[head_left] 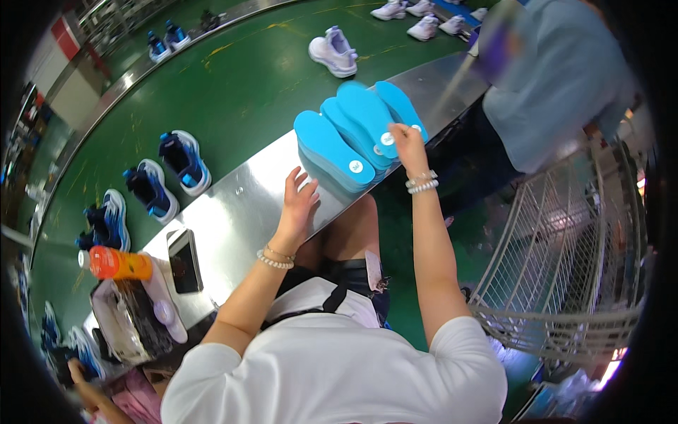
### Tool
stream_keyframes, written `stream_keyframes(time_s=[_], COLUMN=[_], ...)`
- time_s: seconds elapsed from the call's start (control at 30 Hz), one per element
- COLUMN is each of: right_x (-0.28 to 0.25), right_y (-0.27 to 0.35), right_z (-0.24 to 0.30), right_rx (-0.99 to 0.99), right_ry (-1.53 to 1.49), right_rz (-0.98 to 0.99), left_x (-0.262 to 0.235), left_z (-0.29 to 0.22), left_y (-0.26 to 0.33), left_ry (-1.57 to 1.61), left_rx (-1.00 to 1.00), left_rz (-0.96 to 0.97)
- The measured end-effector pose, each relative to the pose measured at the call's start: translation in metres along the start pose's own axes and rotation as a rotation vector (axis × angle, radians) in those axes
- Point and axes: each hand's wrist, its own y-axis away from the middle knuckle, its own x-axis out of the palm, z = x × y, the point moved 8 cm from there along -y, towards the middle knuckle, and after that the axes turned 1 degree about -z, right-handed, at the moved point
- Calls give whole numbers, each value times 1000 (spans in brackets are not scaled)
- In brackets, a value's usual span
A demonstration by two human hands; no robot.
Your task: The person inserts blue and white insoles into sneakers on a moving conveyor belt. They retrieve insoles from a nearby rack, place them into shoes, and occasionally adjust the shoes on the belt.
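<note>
Stacks of bright blue insoles (321, 138) lie on the metal ledge in front of me, with round white stickers on their heel ends. At the heel of the upper middle insole (361, 106), my right hand (408, 147) is closed in a pinch; that insole's toe looks slightly blurred. Over the ledge, just left of the stacks, my left hand (299, 201) is empty with its fingers apart. Beaded bracelets circle both wrists.
Dark blue sneakers (185, 162) and a white sneaker (333, 53) stand on the green belt (247, 78). A phone (185, 261), an orange bottle (120, 263) and a box are at left. A wire cart (558, 247) and a person in blue-grey (565, 92) are at right.
</note>
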Motion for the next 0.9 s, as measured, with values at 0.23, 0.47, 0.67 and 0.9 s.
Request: stream_keyframes(time_s=[0.23,0.47,0.67,0.9], right_x=[33,24,34,40], right_y=[-9,-4,21,31], right_z=[-10,-45,-40,-44], right_rx=[4,133,171,126], right_ry=[317,355,88,-17], right_rz=[126,89,93,1], left_x=[32,43,25,37], left_z=[12,25,8,7], left_y=[-33,-56,-62,-48], left_ry=[320,207,183,154], left_rx=[-66,-202,-311,-222], left_rz=[119,38,125,197])
